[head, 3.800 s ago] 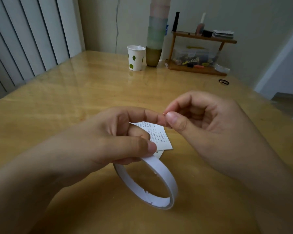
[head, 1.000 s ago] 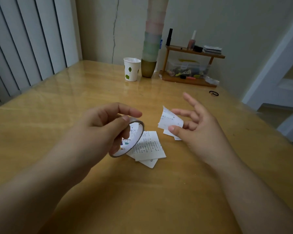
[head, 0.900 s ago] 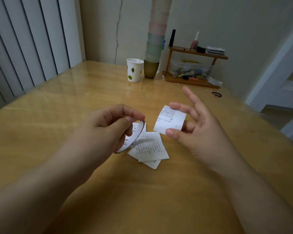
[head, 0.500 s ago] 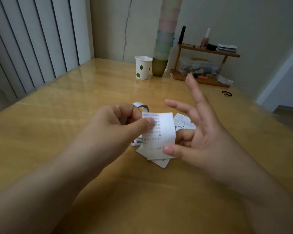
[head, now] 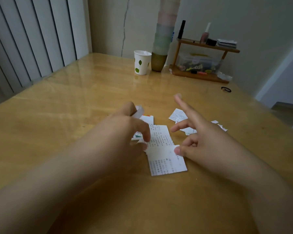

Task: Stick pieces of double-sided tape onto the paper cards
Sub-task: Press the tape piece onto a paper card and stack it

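A printed paper card is low over the table's middle, and my right hand pinches its right edge with the thumb while the index and middle fingers stick out straight. My left hand touches the card's left side with its fingertips and grips the white tape roll, which is blurred and mostly hidden behind the fingers. Under and behind the card lies a small pile of more printed cards. Other cards lie to the right, partly hidden by my right hand.
On the wooden table, a white paper cup with leaf prints and a tall stack of cups stand at the back. A small wooden shelf holds bottles and a clear box. A black hair tie and paper scraps lie on the right.
My right hand picked a card from the right and brought it to the middle. Both hands lowered it towards the pile. The left hand kept the tape roll and moved in to the card.
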